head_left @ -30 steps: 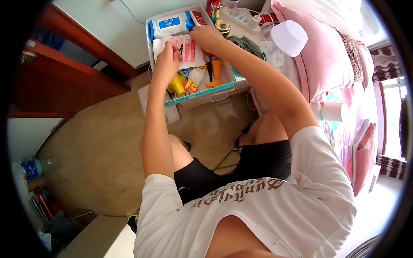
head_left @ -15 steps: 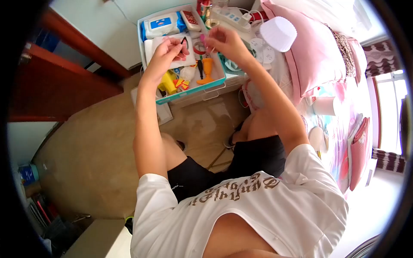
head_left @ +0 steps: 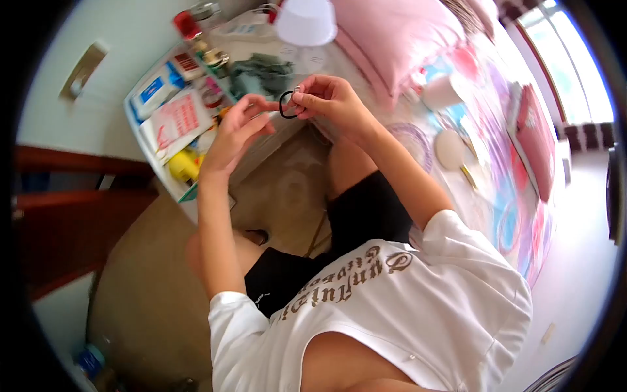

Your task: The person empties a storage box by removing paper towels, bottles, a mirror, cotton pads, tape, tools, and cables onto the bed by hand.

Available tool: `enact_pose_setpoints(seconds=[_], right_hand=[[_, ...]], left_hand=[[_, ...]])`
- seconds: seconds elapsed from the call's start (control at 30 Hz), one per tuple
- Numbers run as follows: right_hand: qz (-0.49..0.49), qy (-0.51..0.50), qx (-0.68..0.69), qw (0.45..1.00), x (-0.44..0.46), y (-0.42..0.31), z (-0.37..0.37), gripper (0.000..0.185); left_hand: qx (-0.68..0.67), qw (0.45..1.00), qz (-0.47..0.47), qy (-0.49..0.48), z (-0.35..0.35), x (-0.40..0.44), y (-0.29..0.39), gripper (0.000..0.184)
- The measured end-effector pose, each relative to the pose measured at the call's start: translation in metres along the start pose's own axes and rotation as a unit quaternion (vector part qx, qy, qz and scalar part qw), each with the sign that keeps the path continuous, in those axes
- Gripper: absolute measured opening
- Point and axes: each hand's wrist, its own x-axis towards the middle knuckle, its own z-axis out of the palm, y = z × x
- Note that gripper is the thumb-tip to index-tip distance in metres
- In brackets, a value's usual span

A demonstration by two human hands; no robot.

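Note:
Between finger and thumb of my right hand (head_left: 323, 104) is a thin black loop (head_left: 282, 106), like a hair tie, with a small shiny part at the fingertips. My left hand (head_left: 238, 134) has its fingers apart, the fingertips close to the loop; whether they touch it is unclear. To the left, partly behind my left hand, sits an open box (head_left: 153, 166) with a pack of wipes (head_left: 155, 89), a white packet with red print (head_left: 175, 123) and a yellow item (head_left: 183, 167).
A dark green cloth (head_left: 261, 75), a white lamp shade (head_left: 305, 23) and a red-capped container (head_left: 187, 25) stand behind the box. On the bed at the right lie a pink pillow (head_left: 398, 39), a white cylinder (head_left: 444, 92) and a round pale object (head_left: 450, 149).
The view has turned right, towards the bed. Both hands have moved away from over the box and closer together. The black loop, earlier at my left hand, is now in my right fingers.

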Motion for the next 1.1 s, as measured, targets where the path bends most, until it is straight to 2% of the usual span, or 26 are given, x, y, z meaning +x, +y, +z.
enact_pose_setpoints(seconds=[0.07, 0.17, 0.2, 0.27, 0.33, 0.37, 0.47, 0.5, 0.57, 0.7, 0.77, 0.8, 0.87, 0.9, 0.93, 0.97, 1.03, 1.1], right_hand=[[-0.019, 0.054, 0.009, 0.998, -0.027, -0.006, -0.028, 0.014], [-0.030, 0.102, -0.140, 0.984, -0.074, -0.012, -0.085, 0.013], [-0.028, 0.125, -0.144, 0.981, -0.090, -0.013, -0.105, 0.013], [-0.001, 0.173, -0.235, 0.957, -0.122, -0.021, -0.147, 0.013], [0.050, 0.223, -0.238, 0.944, -0.152, -0.019, -0.195, 0.014], [0.081, 0.214, -0.253, 0.940, -0.166, -0.020, -0.220, 0.016], [0.146, 0.288, -0.264, 0.909, -0.197, -0.020, -0.260, 0.029], [0.146, 0.290, -0.261, 0.909, -0.203, -0.012, -0.278, 0.029], [0.159, 0.405, -0.281, 0.856, -0.206, 0.006, -0.312, 0.032], [0.144, 0.428, -0.352, 0.820, -0.204, 0.016, -0.341, 0.033], [0.163, 0.459, -0.421, 0.765, -0.197, 0.023, -0.349, 0.035], [0.128, 0.419, -0.634, 0.637, -0.203, 0.025, -0.356, 0.042], [-0.088, 0.377, -0.724, 0.571, -0.222, 0.038, -0.363, 0.037], [0.051, 0.375, -0.711, 0.592, -0.209, 0.007, -0.319, 0.034], [0.071, 0.361, -0.699, 0.614, -0.199, 0.005, -0.310, 0.034], [0.066, 0.360, -0.682, 0.633, -0.185, -0.014, -0.260, 0.033], [0.057, 0.320, -0.615, 0.719, -0.147, -0.037, -0.185, 0.028], [0.053, 0.213, -0.417, 0.882, -0.114, -0.041, -0.117, 0.032]], left_hand=[[0.016, 0.999, 0.030, 0.002, 0.019, 0.005, 0.000, 0.023], [0.065, 0.996, 0.061, 0.012, 0.018, 0.007, -0.007, 0.025], [0.091, 0.993, 0.075, 0.011, 0.019, 0.006, -0.006, 0.025], [0.067, 0.994, 0.082, 0.022, 0.017, 0.006, -0.008, 0.024], [0.081, 0.993, 0.087, 0.019, 0.010, 0.006, -0.012, 0.021], [0.087, 0.991, 0.100, 0.032, 0.006, 0.006, -0.014, 0.021], [0.133, 0.982, 0.119, 0.054, 0.002, 0.006, -0.012, 0.020], [0.138, 0.982, 0.109, 0.065, 0.004, 0.005, -0.009, 0.020], [0.145, 0.983, 0.090, 0.073, 0.002, 0.002, -0.003, 0.021], [0.191, 0.972, 0.106, 0.082, -0.013, -0.005, 0.000, 0.021], [0.161, 0.976, 0.106, 0.097, -0.025, -0.017, 0.013, 0.022], [0.133, 0.978, 0.108, 0.114, -0.033, -0.029, 0.021, 0.023], [0.137, 0.966, 0.127, 0.177, -0.063, -0.042, 0.027, 0.026], [0.098, 0.962, 0.141, 0.211, -0.074, -0.050, 0.031, 0.024], [0.105, 0.955, 0.157, 0.228, -0.087, -0.056, 0.036, 0.022], [0.116, 0.936, 0.165, 0.289, -0.093, -0.060, 0.039, 0.021], [0.230, 0.886, 0.148, 0.375, -0.119, -0.070, 0.037, 0.025], [0.341, 0.820, 0.151, 0.434, -0.166, -0.079, 0.021, 0.027]])
